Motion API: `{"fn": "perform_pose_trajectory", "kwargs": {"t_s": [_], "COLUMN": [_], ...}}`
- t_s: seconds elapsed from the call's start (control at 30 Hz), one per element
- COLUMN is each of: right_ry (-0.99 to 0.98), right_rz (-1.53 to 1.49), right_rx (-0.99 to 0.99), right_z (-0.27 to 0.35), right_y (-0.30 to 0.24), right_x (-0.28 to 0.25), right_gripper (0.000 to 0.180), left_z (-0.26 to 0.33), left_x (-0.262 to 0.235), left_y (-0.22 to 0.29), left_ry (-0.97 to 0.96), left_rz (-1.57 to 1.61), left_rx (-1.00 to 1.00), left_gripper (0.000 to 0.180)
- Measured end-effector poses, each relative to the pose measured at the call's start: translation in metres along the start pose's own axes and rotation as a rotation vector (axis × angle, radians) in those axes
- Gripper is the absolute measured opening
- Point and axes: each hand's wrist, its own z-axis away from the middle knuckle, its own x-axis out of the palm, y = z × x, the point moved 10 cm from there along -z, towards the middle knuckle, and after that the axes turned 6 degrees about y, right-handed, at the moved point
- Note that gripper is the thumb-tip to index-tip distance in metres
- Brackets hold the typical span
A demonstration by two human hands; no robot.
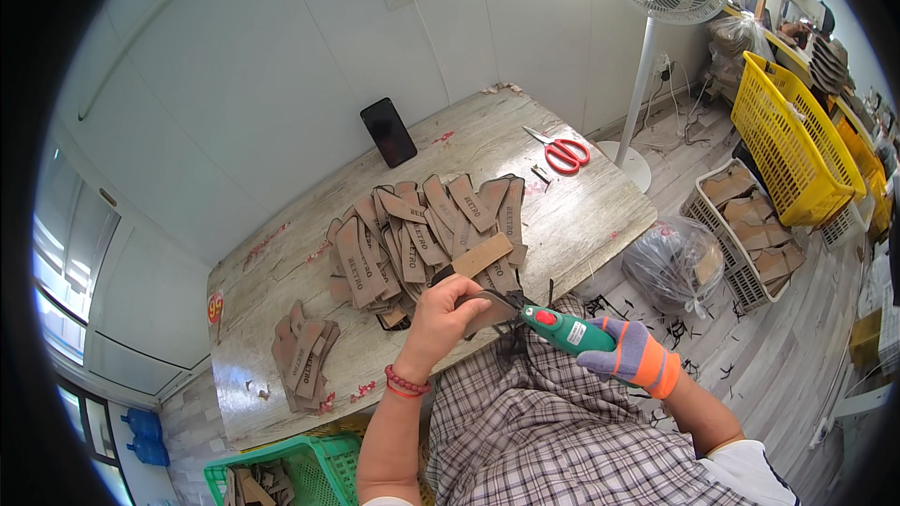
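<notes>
The brown piece (pixel 489 311) is in the left hand (pixel 444 313), up by the near edge of the worktop (pixel 586 215). It looks thin and light. I think it is stiff enough to keep its shape, but it may bend a little. It does not look slippery or easy to break. A good place to hold it seems to be the flat part, away from the end near the green tool (pixel 561 328). The left grip is small: the thumb and fingers pinch the piece, with a gap only about as wide as the piece is thick.

The tool looks hard, and heavier than the piece, so its fat round body seems best to hold. The right hand, (pixel 637 358) in a purple and orange glove, has its grip wrapped around the back of that body. The tool's tip is right by the piece, but I cannot tell if they touch. A big pile of pieces (pixel 427 242) sits on the worktop, just past the left hand.
</notes>
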Motion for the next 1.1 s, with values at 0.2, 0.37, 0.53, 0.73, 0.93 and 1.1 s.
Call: {"fn": "perform_pose_trajectory", "kwargs": {"t_s": [0.2,0.37,0.53,0.73,0.93,1.1], "right_ry": [-0.014,-0.004,-0.013,0.034,0.084,0.128], "right_rz": [-0.038,-0.080,-0.048,-0.129,-0.190,-0.294], "right_rx": [0.032,0.024,0.073,0.052,0.023,0.029], "right_z": [0.000,0.000,-0.002,-0.004,-0.004,-0.002], "right_y": [0.003,-0.002,-0.011,0.009,0.013,0.021], "right_x": [0.003,0.004,0.007,-0.001,-0.001,0.000], "right_gripper": [0.057,0.056,0.052,0.050,0.051,0.051], "left_z": [0.001,0.004,0.006,0.004,-0.005,0.022], "left_x": [0.014,0.030,0.037,0.017,-0.024,-0.065], "left_y": [-0.004,-0.018,-0.029,-0.039,-0.047,-0.085], "left_ry": [-0.102,-0.188,-0.200,-0.104,0.198,0.823], "left_rz": [-0.056,0.051,0.136,0.220,0.233,0.966], "left_rx": [-0.043,-0.180,-0.215,-0.243,-0.132,-0.170], "left_gripper": [0.014,0.011,0.009,0.008,0.009,0.011]}}
